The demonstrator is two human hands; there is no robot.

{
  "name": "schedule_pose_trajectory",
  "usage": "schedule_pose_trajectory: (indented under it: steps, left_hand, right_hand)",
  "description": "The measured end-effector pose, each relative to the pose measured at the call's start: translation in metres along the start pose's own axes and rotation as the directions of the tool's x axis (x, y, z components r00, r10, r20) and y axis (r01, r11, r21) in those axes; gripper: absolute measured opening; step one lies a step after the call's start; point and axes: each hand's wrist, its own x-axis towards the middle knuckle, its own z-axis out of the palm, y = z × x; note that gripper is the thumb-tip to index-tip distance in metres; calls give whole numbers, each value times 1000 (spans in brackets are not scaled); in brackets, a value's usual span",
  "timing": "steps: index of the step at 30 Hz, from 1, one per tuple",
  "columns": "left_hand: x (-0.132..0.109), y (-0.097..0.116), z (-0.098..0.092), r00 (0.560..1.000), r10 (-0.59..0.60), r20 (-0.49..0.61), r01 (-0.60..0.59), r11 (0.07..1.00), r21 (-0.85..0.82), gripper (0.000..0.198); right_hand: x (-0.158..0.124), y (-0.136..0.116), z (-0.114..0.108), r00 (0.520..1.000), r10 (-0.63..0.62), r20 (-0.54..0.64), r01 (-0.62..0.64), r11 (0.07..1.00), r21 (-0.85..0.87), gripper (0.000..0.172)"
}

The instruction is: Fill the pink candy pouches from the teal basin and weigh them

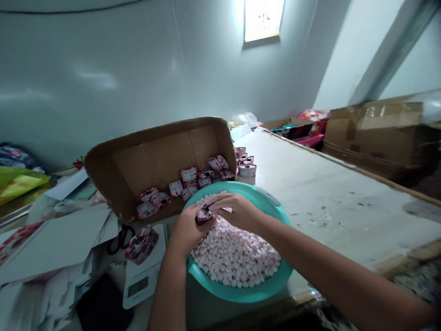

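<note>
Head view, centre: gripping container with unreadable print in left hand; cannot tell grip of right hand. Right of frame, roomy surface up to long edge.

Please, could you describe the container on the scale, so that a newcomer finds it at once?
Find the turquoise bowl of pale pieces; left of it is a white scale. On this scale rests the red-patterned container. It sits alone, while similar containers lie grouped in the cardboard box.
</note>
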Motion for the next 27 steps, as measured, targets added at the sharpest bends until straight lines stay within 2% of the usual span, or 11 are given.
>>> schedule_pose_trajectory:
  steps: [2, 4, 6, 9, 11, 15, 19, 22, 24, 27]
  left_hand:
    - [0, -1, 1, 1000, 5, -9, -4, 1000, 14, 29]
    - [0, -4, 1, 1000, 3, -18, -3, 1000, 0, 29]
    - [1, -6, 2, 999, -17, -34, 17, 1000, -5, 27]
    - [1, -7, 2, 997, -48, -68, 50, 998, 34, 24]
    - [0, -6, 2, 997, -50, -58, 52, 998, 37, 27]
    - [-4, 1, 1, 998, -40, -51, 37, 998, -44, 39]
    - [-12, 6, 2, 992, -65, -109, 58, 996, -66, 30]
    - [-13, 6, 1, 992, -49, -117, 47, 999, -20, 32]
    - [-11, 3, 0, 992, -59, -112, 62, 998, 20, 35]
    - [-9, -1, 1, 996, -59, -62, 64, 995, 75, 37]
  right_hand:
    - [12, -4, -3, 992, 112, 67, -109, 993, -39, 17]
    - [31, -8, -8, 960, 213, 180, -199, 976, -92, 14]
    - [52, -9, -12, 918, 259, 301, -233, 965, -122, 11]
    - [73, -10, -17, 865, 291, 410, -251, 956, -150, 14]
    - [75, -11, -18, 853, 304, 424, -252, 952, -175, 16]
    - [63, -14, -18, 860, 299, 413, -217, 948, -235, 17]
    - [53, -12, -14, 875, 254, 411, -138, 947, -291, 29]
    - [56, -4, -13, 897, 216, 385, -136, 965, -224, 40]
    - [60, 3, -12, 885, 207, 418, -138, 972, -190, 32]
    - [61, 6, -8, 847, 251, 469, -188, 966, -177, 31]
